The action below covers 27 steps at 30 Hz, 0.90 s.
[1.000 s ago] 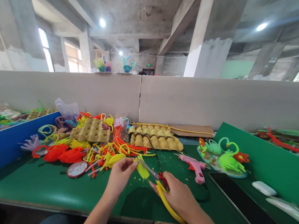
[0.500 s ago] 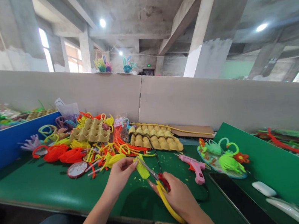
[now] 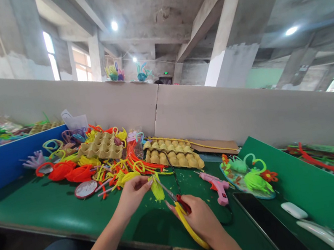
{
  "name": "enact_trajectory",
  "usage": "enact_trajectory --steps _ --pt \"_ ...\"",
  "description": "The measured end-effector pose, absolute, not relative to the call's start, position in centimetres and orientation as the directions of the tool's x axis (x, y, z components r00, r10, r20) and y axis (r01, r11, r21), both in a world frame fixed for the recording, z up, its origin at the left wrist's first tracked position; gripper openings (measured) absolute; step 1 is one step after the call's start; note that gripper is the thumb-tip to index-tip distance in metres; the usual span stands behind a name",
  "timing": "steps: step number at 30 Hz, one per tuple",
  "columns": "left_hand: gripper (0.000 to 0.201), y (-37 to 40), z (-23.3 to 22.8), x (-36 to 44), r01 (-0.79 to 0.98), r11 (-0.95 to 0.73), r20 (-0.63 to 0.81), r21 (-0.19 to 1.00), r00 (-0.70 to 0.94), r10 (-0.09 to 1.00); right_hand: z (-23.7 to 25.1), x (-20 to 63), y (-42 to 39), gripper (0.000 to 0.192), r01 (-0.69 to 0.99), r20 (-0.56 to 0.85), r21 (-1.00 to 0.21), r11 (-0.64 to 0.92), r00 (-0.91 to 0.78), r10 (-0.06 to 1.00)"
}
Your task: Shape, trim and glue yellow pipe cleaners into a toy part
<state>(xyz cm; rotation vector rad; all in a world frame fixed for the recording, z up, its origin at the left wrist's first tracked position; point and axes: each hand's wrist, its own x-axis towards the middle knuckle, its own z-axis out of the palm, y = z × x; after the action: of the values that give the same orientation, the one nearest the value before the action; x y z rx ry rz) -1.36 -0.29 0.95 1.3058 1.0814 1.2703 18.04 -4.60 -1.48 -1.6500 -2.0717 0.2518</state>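
My left hand [image 3: 135, 194] pinches the top of a bright yellow fuzzy bundle [image 3: 157, 189], which hangs down over the green table. Scissors [image 3: 169, 193] are gripped in my right hand [image 3: 198, 216], their metal blades pointing up and left against the bundle's right side. Red shows on the handle inside the fingers, and a thick yellow curved piece [image 3: 189, 229], perhaps part of the handle, arcs below the hand. Small yellow clippings are scattered on the table around the bundle.
A heap of orange and yellow pipe cleaners [image 3: 134, 160] and egg cartons [image 3: 175, 155] lies behind. To the right are a pink glue gun [image 3: 216, 186], fuzzy swan figures [image 3: 256, 180], a dark phone-like slab [image 3: 268, 223] and a white case [image 3: 294, 210]. Blue [image 3: 18, 156] and green [image 3: 308, 186] dividers flank the table.
The yellow bundle has swung slightly left and hangs straighter. Both hands stay nearly in place, with the scissors still at the bundle.
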Motion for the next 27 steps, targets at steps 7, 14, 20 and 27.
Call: enact_trajectory --steps 7,14,20,27 --pt "0.029 -0.1 0.7 -1.4 -0.035 -0.114 0.116 0.993 0.061 0.991 -1.7 18.2 -4.5 0.032 0.871 0.231 -0.422 0.252 -0.165 0.959" --pt "0.030 0.2 0.3 -1.6 -0.014 -0.140 0.140 0.990 0.076 0.987 -1.8 18.2 -4.4 0.028 0.914 0.244 -0.328 0.238 -0.162 0.956" --pt "0.029 0.0 0.4 -1.5 -0.024 -0.153 0.155 0.988 0.086 0.984 -2.4 18.5 -4.2 0.022 0.933 0.272 -0.253 0.255 -0.184 0.944" --pt "0.027 0.1 0.2 -1.4 -0.018 -0.162 0.163 0.987 0.085 0.983 -2.6 18.5 -4.2 0.020 0.931 0.271 -0.261 0.256 -0.184 0.945"
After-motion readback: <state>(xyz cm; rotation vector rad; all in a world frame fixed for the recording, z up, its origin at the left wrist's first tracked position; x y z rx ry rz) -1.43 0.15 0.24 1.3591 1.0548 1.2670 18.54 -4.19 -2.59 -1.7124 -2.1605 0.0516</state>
